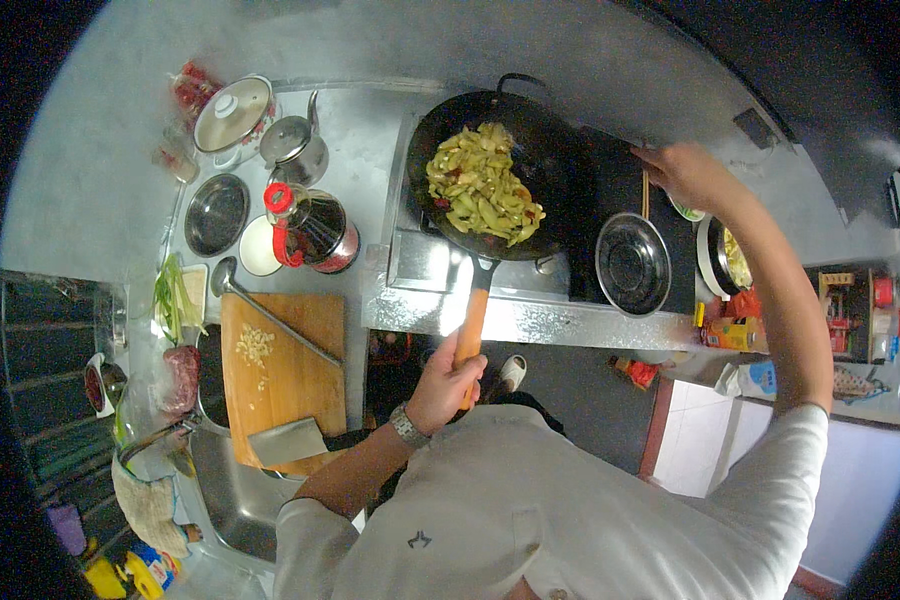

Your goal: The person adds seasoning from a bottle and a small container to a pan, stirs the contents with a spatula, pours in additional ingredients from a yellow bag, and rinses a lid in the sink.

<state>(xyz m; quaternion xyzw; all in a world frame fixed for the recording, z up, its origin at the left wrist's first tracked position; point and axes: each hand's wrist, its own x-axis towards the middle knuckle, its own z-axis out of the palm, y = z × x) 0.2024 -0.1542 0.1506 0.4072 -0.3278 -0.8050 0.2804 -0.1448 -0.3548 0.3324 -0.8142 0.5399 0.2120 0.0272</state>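
Gripped in my left hand [447, 382] is the wooden handle [474, 315] of a black wok [559, 180]. Sliced greenish-yellow vegetables [480, 184] with a few red bits lie in the wok, mostly to its left. My right arm reaches far forward, and my right hand [679, 172] is at the back right of the stove, just above the upper end of a pair of wooden chopsticks [645, 195]. Its fingertips are partly hidden, so whether it holds anything is unclear. Below the chopsticks sits a round metal bowl [634, 264].
To the left are a wooden cutting board [289, 375] with chopped garlic [255, 345], a cleaver [286, 441], a metal ladle [270, 311], a red-capped bottle [315, 232], a kettle [296, 150] and a lidded pot [232, 120]. A sink [240, 495] adjoins the board. Food packages [731, 334] stand right.
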